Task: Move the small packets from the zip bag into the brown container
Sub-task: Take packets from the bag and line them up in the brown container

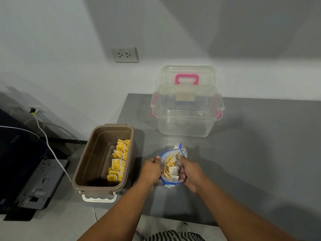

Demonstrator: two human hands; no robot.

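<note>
Grey matte tabletop (pixel 251 162) vs pale wall (pixel 52 49). Clear blue-zip plastic bag (pixel 172 166) is gripped by left hand (pixel 151 171) & right hand (pixel 192 173); brown plastic container (pixel 90 159) set left of bag.

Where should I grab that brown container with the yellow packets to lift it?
Probably the outward rim of the brown container, gripped on both long sides from above. The lip gives something to hook under, and a level lift keeps the packets along its right wall in place. The white handle sits at the near end only, so lifting there would likely tip it.
</note>
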